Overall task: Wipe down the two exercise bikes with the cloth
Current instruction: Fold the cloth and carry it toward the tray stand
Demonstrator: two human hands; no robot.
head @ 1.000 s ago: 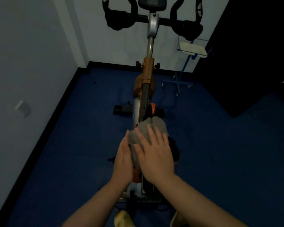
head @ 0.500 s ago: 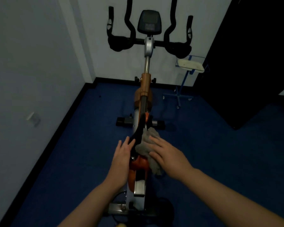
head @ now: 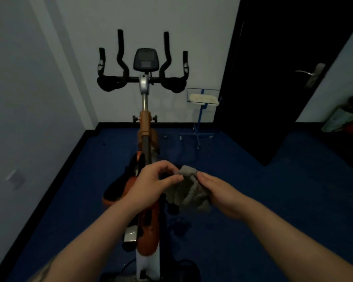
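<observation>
Both hands are regathering the cloth above the exercise bike: left hand and right hand are pinching its top edge; rewiping likely requires lowering it onto the frame beneath.

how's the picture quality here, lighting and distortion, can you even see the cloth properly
Head view: dim and bluish, and the open doorway is near black. Wide-angle bending curves the wall edges. The grey cloth, held between the left hand and right hand, is readable but soft, its texture smeared.
</observation>
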